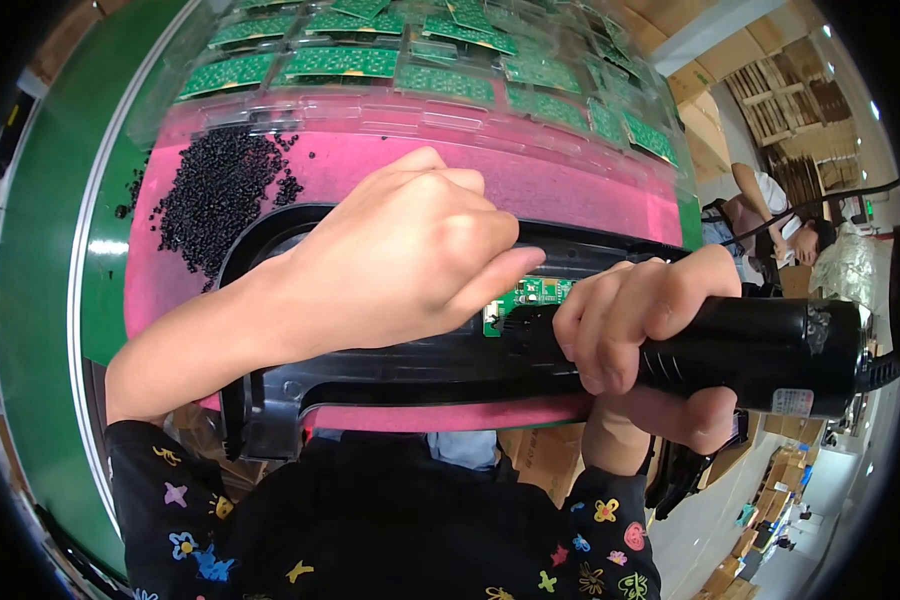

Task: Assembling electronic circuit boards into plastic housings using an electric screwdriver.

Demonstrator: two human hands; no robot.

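Observation:
My right hand [635, 320] is wrapped round a thick black electric screwdriver [780, 345]. The tool lies nearly level, its tip end pointing left over a small green circuit board [542, 292]. That board sits inside a long black plastic housing [410, 378], which lies open side up in front of me. Above the housing my left hand [420, 245] is closed, fingers curled under and thumb pointing toward the board. Whatever its fingertips may hold is hidden. The screwdriver's tip cannot be made out clearly.
A heap of small black screws [220, 190] lies on the pink mat [340, 165], left of the housing. Clear plastic trays [400, 112] with several green circuit boards stand behind. A green surface [30, 250] runs along the left. At the far right another person [770, 220] bends forward.

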